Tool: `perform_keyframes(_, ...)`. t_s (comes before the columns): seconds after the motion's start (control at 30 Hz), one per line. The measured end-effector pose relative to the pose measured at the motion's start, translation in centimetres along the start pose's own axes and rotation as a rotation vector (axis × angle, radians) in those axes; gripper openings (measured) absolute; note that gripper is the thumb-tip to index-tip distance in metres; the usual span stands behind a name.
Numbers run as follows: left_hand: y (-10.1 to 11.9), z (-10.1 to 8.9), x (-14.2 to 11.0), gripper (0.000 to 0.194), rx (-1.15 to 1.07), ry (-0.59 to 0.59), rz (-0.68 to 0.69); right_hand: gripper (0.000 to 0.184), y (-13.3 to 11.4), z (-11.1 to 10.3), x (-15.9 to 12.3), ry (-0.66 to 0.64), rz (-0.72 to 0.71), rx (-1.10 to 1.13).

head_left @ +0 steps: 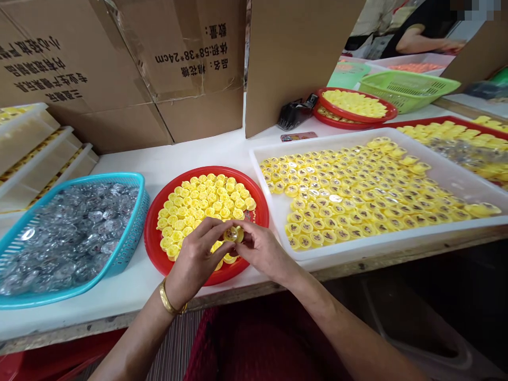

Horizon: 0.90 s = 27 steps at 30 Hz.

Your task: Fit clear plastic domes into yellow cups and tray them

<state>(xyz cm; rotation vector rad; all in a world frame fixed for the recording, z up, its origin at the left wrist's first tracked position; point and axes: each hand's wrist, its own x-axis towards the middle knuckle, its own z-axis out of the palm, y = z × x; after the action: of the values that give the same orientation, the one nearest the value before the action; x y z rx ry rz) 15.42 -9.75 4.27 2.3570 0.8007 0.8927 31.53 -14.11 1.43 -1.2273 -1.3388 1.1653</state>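
Observation:
Between my two hands is a small round yellow piece with a clear cover (230, 234), held over the front right of a red plate (153, 233). My left hand (200, 254) pinches it from the left with thumb and fingertips. The fingers of my right hand (264, 247) close on it from the right. Many yellow round pieces (198, 198) lie on the plate. To the left, a blue basket (143, 211) is full of clear plastic domes (91, 227). Right of the plate, a white tray (278, 211) carries rows of yellow pieces with printed centres (337, 206).
Cardboard panels (190, 58) stand behind the table. Stacked white trays (35, 159) are at the left. At the back right are stacked red plates (357, 106), a green basket (408, 90), a black object (296, 112) and a phone-like item (298, 136). A person's arm (420, 42) shows beyond.

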Motion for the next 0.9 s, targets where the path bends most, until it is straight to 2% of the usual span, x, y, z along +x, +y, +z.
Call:
perform_keyframes(0.37, 0.1, 0.0, -0.1, 0.031, -0.038, 0.001, -0.057, 0.029, -0.2, 0.1, -0.1, -0.03, 0.045, 0.032)
perform_keyframes(0.53, 0.3, -0.1, -0.1, 0.035, -0.036, -0.009, -0.05, 0.029, -0.9, -0.3, -0.5, -0.105, 0.089, 0.209)
perform_keyframes(0.67, 0.5, 0.2, -0.2, 0.034, -0.063, 0.001, -0.084, 0.031, -0.9, 0.3, -0.6, -0.006, 0.161, 0.266)
perform_keyframes(0.8, 0.4, 1.0, -0.4, 0.024, -0.169, 0.047, -0.222, 0.029, -0.8, 0.9, -0.8, 0.063, 0.158, 0.315)
perform_keyframes(0.9, 0.1, 1.7, -0.7, 0.025, -0.351, 0.145, -0.429, 0.03, -0.8, 0.9, -1.0, 0.1, 0.087, 0.251)
